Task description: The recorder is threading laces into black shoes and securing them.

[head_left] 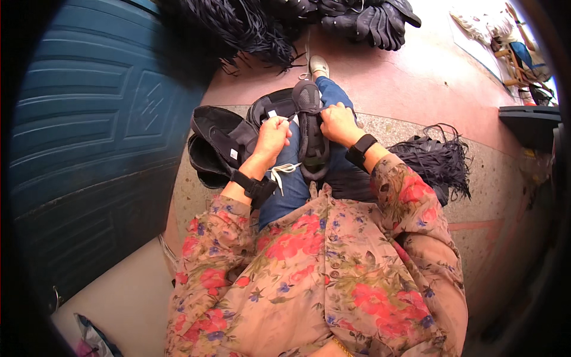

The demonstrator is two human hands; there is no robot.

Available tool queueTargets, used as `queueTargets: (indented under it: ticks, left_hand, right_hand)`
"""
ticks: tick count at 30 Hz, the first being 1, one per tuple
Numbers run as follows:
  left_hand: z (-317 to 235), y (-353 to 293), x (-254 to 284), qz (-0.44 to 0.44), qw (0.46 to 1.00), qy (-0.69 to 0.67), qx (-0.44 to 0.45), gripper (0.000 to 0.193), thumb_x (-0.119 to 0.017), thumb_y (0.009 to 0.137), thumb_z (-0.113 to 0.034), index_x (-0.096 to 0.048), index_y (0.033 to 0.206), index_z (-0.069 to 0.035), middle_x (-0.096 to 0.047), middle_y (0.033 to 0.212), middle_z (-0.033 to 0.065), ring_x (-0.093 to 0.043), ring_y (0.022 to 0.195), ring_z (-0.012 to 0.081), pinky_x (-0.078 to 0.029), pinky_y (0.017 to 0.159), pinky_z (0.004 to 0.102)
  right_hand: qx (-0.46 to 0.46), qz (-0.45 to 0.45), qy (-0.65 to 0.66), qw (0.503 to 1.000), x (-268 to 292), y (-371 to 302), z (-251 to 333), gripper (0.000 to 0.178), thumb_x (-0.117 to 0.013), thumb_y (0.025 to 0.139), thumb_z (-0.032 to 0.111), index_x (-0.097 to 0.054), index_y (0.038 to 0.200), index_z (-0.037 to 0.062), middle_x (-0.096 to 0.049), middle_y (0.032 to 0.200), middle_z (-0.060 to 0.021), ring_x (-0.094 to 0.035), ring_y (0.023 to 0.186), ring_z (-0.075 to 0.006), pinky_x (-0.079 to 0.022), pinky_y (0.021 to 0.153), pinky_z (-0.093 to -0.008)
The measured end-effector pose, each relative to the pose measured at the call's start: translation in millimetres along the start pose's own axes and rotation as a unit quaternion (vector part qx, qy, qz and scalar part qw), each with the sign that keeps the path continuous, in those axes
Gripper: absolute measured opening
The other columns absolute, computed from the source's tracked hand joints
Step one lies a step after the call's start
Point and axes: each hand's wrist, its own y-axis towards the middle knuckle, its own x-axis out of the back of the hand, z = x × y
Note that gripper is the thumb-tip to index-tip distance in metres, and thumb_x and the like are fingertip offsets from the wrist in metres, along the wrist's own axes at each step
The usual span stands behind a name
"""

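Note:
A black shoe upper (313, 143) with a grey mesh toe lies lengthwise over my lap, its toe pointing away from me. My left hand (273, 138) is closed in a pinch just left of it; a thin dark strand seems to run from the fingers to the shoe, but what they hold is unclear. On the other side, my right hand (341, 125) is closed with its fingertips at the upper's right edge. A loose white shoelace (286, 171) hangs over my left thigh, below the left hand.
More black shoe uppers (215, 128) are stacked by my left leg. Bundles of black laces (431, 157) lie at my right. A heap of black shoe parts (375, 27) sits on the floor ahead. A blue panelled door (89, 107) stands at the left, a dark box (529, 126) at the right.

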Motion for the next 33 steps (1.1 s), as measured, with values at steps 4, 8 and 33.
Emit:
queueTargets:
  ticks: [4,8,33]
  left_hand:
    - [26,11,-7,-0.04,0.996,0.024,-0.075,0.016,-0.054,0.081,-0.014,-0.057,0.087,0.0,-0.052,0.067,-0.0019,-0.044,0.052,0.0056,-0.036,0.047,0.0201]
    - [13,11,-41,-0.032,0.949,0.218,-0.224,0.018,-0.058,0.075,-0.016,-0.062,0.083,-0.001,-0.063,0.072,0.0089,-0.06,0.066,0.0157,-0.044,0.059,0.0263]
    - [-19,-60,1,0.181,0.983,0.001,-0.027,0.022,-0.059,0.079,-0.026,-0.057,0.078,-0.004,-0.049,0.062,-0.0053,-0.04,0.049,0.0034,-0.034,0.044,0.0189]
  right_hand:
    - [0.018,-0.033,0.08,0.996,0,-5,-8,0.017,-0.054,0.062,0.013,-0.063,0.073,0.0039,-0.061,0.079,-0.013,-0.055,0.077,-0.0298,-0.044,0.067,-0.0388]
    - [0.053,-0.104,0.175,0.978,-9,-15,-18,0.015,-0.052,0.063,0.01,-0.062,0.072,0.0037,-0.059,0.077,-0.0138,-0.053,0.077,-0.0314,-0.043,0.068,-0.0414]
    - [0.178,-0.06,0.338,0.922,62,-81,11,0.008,-0.053,0.078,0.01,-0.058,0.076,0.0042,-0.058,0.077,-0.0113,-0.057,0.077,-0.0256,-0.041,0.078,-0.0366]
